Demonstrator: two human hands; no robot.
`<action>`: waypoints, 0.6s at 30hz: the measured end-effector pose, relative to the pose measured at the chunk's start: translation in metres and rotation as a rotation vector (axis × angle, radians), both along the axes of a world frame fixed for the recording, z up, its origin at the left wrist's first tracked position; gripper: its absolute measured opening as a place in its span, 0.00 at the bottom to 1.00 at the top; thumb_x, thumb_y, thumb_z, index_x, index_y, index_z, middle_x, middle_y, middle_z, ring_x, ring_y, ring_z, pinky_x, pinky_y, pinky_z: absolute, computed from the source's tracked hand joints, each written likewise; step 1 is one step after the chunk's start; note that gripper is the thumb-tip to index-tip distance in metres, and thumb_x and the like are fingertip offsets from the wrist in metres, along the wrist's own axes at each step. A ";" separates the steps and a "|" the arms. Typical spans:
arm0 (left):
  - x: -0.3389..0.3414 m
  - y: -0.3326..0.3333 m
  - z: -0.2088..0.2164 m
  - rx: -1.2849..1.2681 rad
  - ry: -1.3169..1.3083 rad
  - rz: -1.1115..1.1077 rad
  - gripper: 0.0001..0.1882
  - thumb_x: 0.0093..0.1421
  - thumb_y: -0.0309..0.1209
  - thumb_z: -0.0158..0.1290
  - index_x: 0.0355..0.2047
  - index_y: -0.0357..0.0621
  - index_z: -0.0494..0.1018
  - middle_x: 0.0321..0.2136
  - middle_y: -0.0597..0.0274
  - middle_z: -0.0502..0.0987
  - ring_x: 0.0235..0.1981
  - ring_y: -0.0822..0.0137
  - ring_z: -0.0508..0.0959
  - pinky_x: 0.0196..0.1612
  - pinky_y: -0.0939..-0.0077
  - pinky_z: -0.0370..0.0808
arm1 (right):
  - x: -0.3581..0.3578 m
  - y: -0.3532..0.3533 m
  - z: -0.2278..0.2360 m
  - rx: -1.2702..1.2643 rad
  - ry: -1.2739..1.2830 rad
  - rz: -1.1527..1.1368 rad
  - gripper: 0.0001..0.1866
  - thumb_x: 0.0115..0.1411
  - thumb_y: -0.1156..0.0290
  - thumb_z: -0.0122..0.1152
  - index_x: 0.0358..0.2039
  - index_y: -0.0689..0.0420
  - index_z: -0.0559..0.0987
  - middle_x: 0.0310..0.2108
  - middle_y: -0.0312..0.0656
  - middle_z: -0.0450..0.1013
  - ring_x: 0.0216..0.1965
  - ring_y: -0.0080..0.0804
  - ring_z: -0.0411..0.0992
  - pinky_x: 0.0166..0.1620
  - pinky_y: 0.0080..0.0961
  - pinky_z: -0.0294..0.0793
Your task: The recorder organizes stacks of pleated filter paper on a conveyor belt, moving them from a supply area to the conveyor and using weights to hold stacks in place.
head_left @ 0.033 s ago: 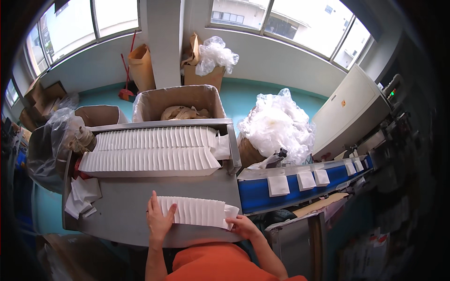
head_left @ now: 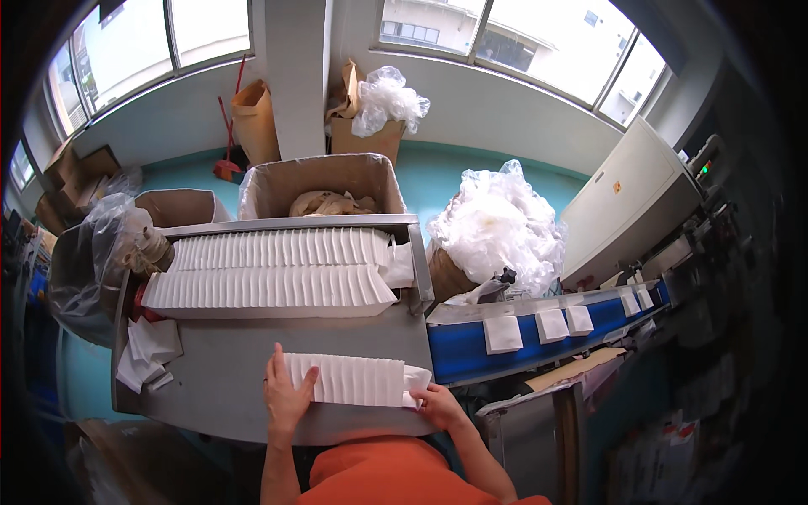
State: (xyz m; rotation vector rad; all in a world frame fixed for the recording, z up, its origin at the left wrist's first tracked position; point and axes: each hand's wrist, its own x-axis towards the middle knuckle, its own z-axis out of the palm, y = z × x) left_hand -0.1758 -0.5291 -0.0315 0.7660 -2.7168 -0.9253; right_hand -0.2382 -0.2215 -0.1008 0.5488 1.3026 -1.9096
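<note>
A row of folded white paper napkins (head_left: pixel 358 380) stands on edge near the front of the grey metal table. My left hand (head_left: pixel 288 394) is closed around its left end, fingers on the far side and thumb over the near side. At the right end, my right hand (head_left: pixel 439 406) pinches a napkin (head_left: pixel 416 379) that sits slightly apart from the rest. Its lower fingers are partly hidden. Behind, two long rows of similar napkins (head_left: pixel 269 288) lie along the back of the table, and loose crumpled napkins (head_left: pixel 150 353) lie at the left.
To the right runs a blue conveyor belt (head_left: pixel 454 352) carrying several white napkins (head_left: pixel 503 334). Past the table's raised back edge stand a lined carton (head_left: pixel 391 181) and a heap of clear plastic film (head_left: pixel 501 227). A filled plastic bag (head_left: pixel 88 269) stands off the left edge.
My right hand and the napkin at the right end have shifted very slightly. The napkins on the belt appear a few pixels farther right. My left hand has hardly moved.
</note>
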 end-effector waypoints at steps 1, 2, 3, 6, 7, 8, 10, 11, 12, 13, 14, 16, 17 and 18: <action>0.001 0.000 -0.001 0.017 -0.001 -0.017 0.47 0.57 0.55 0.56 0.67 0.38 0.51 0.58 0.39 0.63 0.58 0.41 0.66 0.58 0.54 0.65 | -0.001 -0.002 -0.002 -0.010 0.052 -0.163 0.18 0.63 0.70 0.59 0.52 0.61 0.71 0.43 0.44 0.74 0.42 0.32 0.75 0.41 0.27 0.78; 0.002 0.000 -0.002 0.034 -0.003 -0.035 0.48 0.56 0.56 0.57 0.67 0.39 0.51 0.58 0.41 0.64 0.58 0.43 0.67 0.58 0.53 0.65 | -0.004 0.000 -0.002 -0.013 0.006 -0.354 0.17 0.66 0.69 0.55 0.51 0.62 0.69 0.42 0.45 0.74 0.41 0.34 0.76 0.41 0.28 0.78; 0.003 0.000 -0.003 0.035 -0.002 -0.035 0.48 0.56 0.56 0.57 0.67 0.39 0.51 0.58 0.41 0.64 0.58 0.43 0.67 0.58 0.53 0.65 | -0.008 0.001 -0.005 -0.018 0.032 -0.397 0.16 0.66 0.67 0.54 0.51 0.62 0.68 0.42 0.46 0.74 0.42 0.34 0.76 0.40 0.27 0.78; 0.002 0.007 -0.005 0.025 0.006 -0.115 0.49 0.56 0.57 0.57 0.67 0.39 0.51 0.59 0.41 0.62 0.59 0.43 0.66 0.58 0.53 0.65 | -0.010 -0.019 0.008 0.138 0.174 -0.276 0.21 0.67 0.56 0.54 0.48 0.62 0.71 0.41 0.43 0.74 0.40 0.30 0.74 0.41 0.25 0.75; 0.003 0.011 -0.004 0.041 0.004 -0.124 0.50 0.56 0.57 0.57 0.67 0.39 0.50 0.60 0.40 0.61 0.59 0.42 0.65 0.58 0.52 0.65 | -0.007 -0.029 0.015 0.258 0.251 -0.147 0.22 0.66 0.54 0.55 0.47 0.62 0.72 0.41 0.42 0.74 0.39 0.28 0.74 0.42 0.25 0.73; 0.002 0.013 -0.004 0.056 0.003 -0.130 0.50 0.56 0.58 0.57 0.67 0.40 0.50 0.61 0.40 0.60 0.60 0.42 0.65 0.59 0.52 0.64 | -0.003 -0.040 0.032 0.499 0.464 0.080 0.25 0.66 0.50 0.55 0.47 0.63 0.74 0.42 0.40 0.74 0.40 0.25 0.71 0.46 0.25 0.70; 0.000 0.017 -0.005 0.018 0.002 -0.131 0.50 0.56 0.58 0.57 0.67 0.39 0.50 0.61 0.39 0.59 0.60 0.41 0.64 0.60 0.52 0.64 | 0.001 -0.052 0.043 0.583 0.580 0.234 0.26 0.66 0.51 0.55 0.49 0.63 0.73 0.44 0.40 0.74 0.43 0.25 0.71 0.48 0.24 0.69; -0.001 0.017 -0.006 -0.017 0.003 -0.130 0.51 0.56 0.58 0.56 0.67 0.38 0.49 0.61 0.37 0.59 0.60 0.39 0.63 0.60 0.53 0.63 | -0.001 -0.050 0.031 0.456 0.512 0.192 0.25 0.66 0.52 0.55 0.50 0.62 0.73 0.46 0.40 0.74 0.46 0.28 0.72 0.49 0.24 0.70; -0.001 0.017 -0.007 -0.019 0.005 -0.130 0.51 0.56 0.58 0.56 0.67 0.38 0.49 0.61 0.37 0.59 0.60 0.39 0.63 0.60 0.53 0.63 | -0.001 -0.048 0.027 0.455 0.514 0.191 0.25 0.66 0.52 0.55 0.50 0.62 0.73 0.46 0.40 0.74 0.46 0.28 0.72 0.49 0.24 0.70; -0.001 0.016 -0.007 -0.014 0.008 -0.093 0.51 0.55 0.58 0.57 0.67 0.39 0.49 0.61 0.37 0.58 0.60 0.40 0.63 0.61 0.52 0.62 | -0.002 -0.045 0.025 0.196 0.295 0.094 0.25 0.66 0.53 0.55 0.52 0.61 0.72 0.47 0.40 0.74 0.46 0.29 0.72 0.50 0.25 0.71; -0.001 0.015 -0.008 -0.008 0.012 -0.056 0.51 0.55 0.57 0.58 0.68 0.40 0.49 0.61 0.37 0.58 0.61 0.40 0.63 0.61 0.51 0.60 | -0.003 -0.040 0.022 -0.061 0.073 -0.001 0.25 0.66 0.54 0.55 0.53 0.61 0.72 0.47 0.39 0.74 0.47 0.30 0.73 0.50 0.26 0.72; -0.001 0.011 -0.008 -0.014 0.008 -0.049 0.51 0.55 0.57 0.58 0.68 0.40 0.49 0.61 0.36 0.58 0.60 0.40 0.63 0.61 0.51 0.60 | 0.000 -0.027 0.015 -0.085 0.018 0.051 0.26 0.66 0.54 0.55 0.55 0.62 0.70 0.48 0.39 0.73 0.47 0.30 0.73 0.52 0.29 0.72; -0.001 0.010 -0.009 -0.019 0.000 -0.045 0.51 0.55 0.56 0.59 0.67 0.40 0.50 0.61 0.36 0.59 0.60 0.40 0.63 0.61 0.51 0.60 | 0.002 -0.023 0.015 -0.085 -0.046 0.081 0.26 0.66 0.55 0.56 0.55 0.62 0.70 0.47 0.39 0.72 0.48 0.29 0.72 0.52 0.30 0.72; -0.001 0.009 -0.010 -0.017 0.001 -0.043 0.51 0.55 0.56 0.59 0.67 0.40 0.50 0.61 0.36 0.59 0.60 0.40 0.63 0.61 0.51 0.60 | 0.004 -0.020 0.014 -0.084 -0.110 0.110 0.26 0.65 0.55 0.57 0.55 0.62 0.70 0.47 0.39 0.72 0.48 0.29 0.71 0.52 0.30 0.72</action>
